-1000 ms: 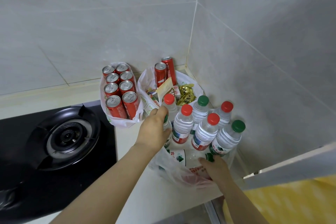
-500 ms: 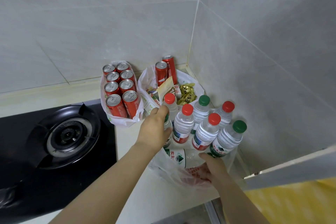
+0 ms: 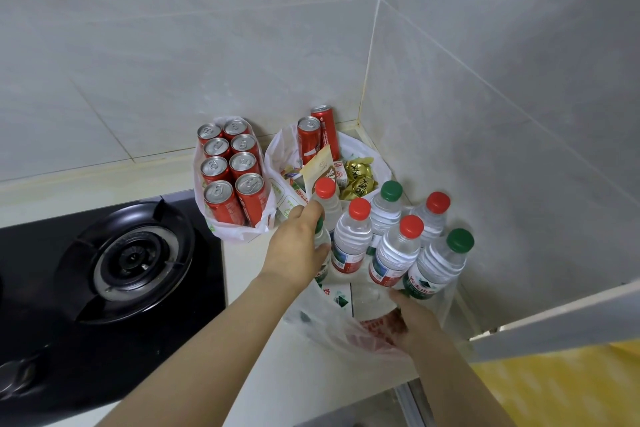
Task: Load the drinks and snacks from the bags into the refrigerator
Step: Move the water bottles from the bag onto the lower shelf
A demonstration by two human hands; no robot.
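Right hand [image 3: 412,319] now higher than earlier, fingertips at bottle bases; grip or not, I cannot tell. Left hand [image 3: 298,250] clamped round green-capped bottle [image 3: 322,240] in front bag [image 3: 311,319]. I judge it full, heavy, slick; hold shoulder below cap. Bag limp, several other bottles [image 3: 394,253] upright inside. Corner bag [image 3: 363,152]: snacks [image 3: 358,180], two cans [image 3: 308,142]. Left bag [image 3: 235,236]: eight cans [image 3: 228,163].

The pale bench [image 3: 242,274] runs into a tiled corner. A black gas hob [image 3: 131,253] is set into its left part. Right of the hob stand three plastic bags (close together): a bag of red cans [image 3: 239,236], a snack bag [image 3: 363,152] in the corner, and a bag of water bottles [image 3: 322,326] nearest the front edge.
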